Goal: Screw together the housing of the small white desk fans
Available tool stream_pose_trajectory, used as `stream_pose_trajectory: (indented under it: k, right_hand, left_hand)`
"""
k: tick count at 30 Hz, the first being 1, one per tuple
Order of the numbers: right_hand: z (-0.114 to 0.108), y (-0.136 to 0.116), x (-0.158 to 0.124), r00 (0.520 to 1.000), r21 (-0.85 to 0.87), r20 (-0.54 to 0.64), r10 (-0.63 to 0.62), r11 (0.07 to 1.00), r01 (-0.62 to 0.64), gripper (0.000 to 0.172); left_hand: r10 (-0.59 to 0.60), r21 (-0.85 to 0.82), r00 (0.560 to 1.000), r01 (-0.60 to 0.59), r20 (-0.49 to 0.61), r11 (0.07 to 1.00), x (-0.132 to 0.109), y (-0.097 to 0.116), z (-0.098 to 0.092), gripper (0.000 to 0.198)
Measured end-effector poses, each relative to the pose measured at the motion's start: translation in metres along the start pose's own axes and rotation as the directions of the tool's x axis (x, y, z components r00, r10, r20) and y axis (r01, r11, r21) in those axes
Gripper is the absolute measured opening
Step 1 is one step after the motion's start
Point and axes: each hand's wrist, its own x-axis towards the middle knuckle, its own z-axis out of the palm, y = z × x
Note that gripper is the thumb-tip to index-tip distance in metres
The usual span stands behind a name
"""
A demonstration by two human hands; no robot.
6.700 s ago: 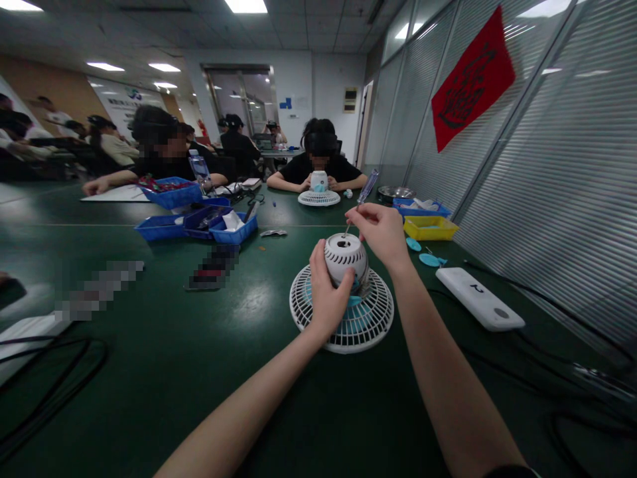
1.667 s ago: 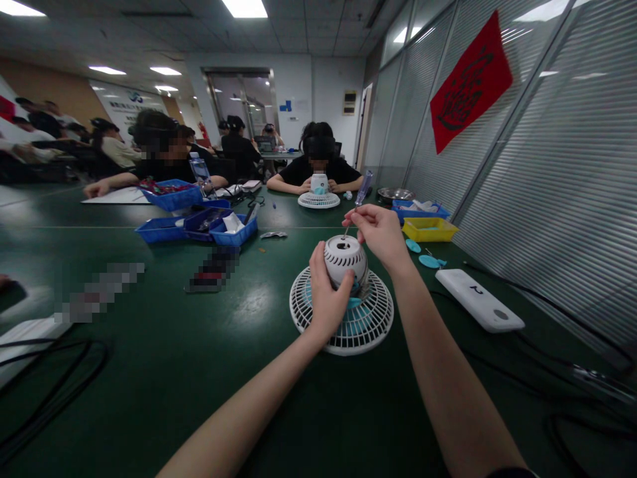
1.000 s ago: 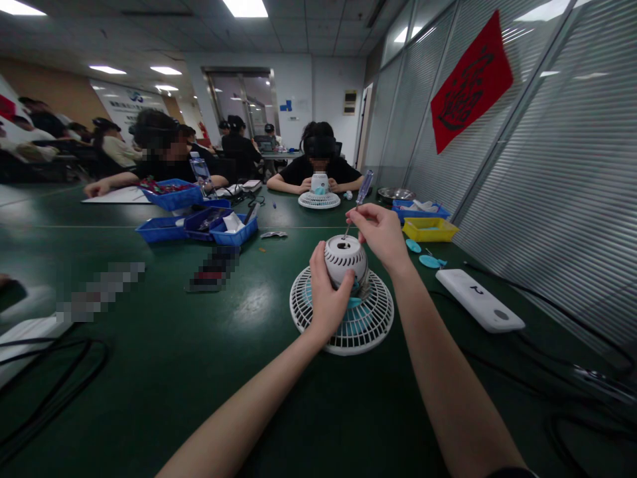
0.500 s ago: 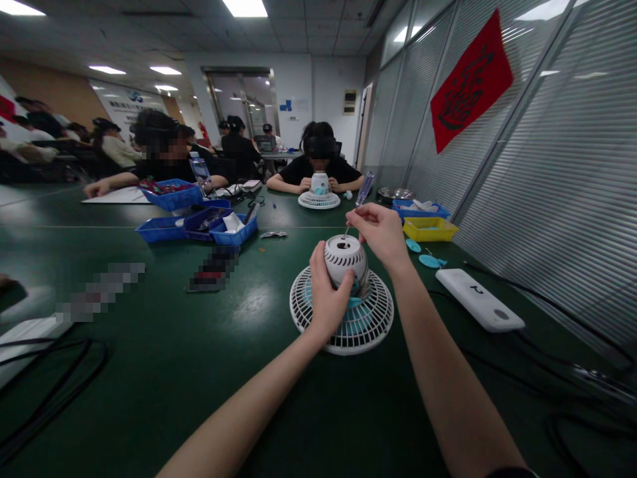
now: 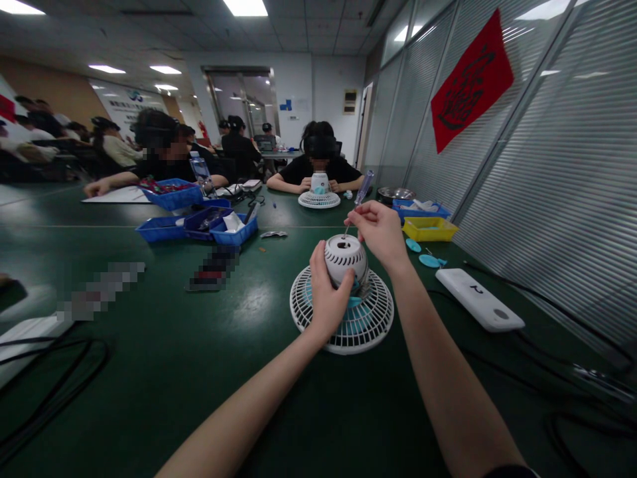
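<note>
One white plastic fan [image 5: 353, 257] with a rounded, slotted motor housing lies grille-down on the dark green worktop [image 5: 239, 378], in front of the person. Pale blue blades show through its round grille. The left hand [image 5: 328, 292] has its fingers wrapped around the housing's near side. The right hand [image 5: 381, 229] pinches a slim screwdriver with a clear purplish handle [image 5: 365, 188] in its fingers, tilted, its metal shaft reaching the housing's top beside a dark opening. Near the right forearm lie light-blue plastic discs [image 5: 430, 261] and a long white rounded device [image 5: 480, 299]; beyond the discs stands a yellow plastic tray [image 5: 430, 232]. Across the worktop, a person in black [image 5: 291, 174] handles a similar white fan [image 5: 319, 200].
</note>
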Motion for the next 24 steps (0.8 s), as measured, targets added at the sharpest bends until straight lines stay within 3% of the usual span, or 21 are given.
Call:
stream_pose_trajectory:
  k: [18, 24]
  right_hand:
    - [-0.0037, 0.0048, 0.0018, 0.992, -0.153, 0.032, -0.118, 0.981, 0.122, 0.003]
    - [-0.0021, 0.0052, 0.0014, 0.996, -0.096, 0.036, -0.087, 0.991, 0.090, 0.006]
  left_hand:
    - [0.003, -0.011, 1.000, -0.003, 0.001, 1.000, 0.0001, -0.0017, 0.0002, 0.064]
    - [0.005, -0.001, 1.000, -0.005, 0.008, 1.000, 0.0004, -0.0009, -0.0004, 0.062]
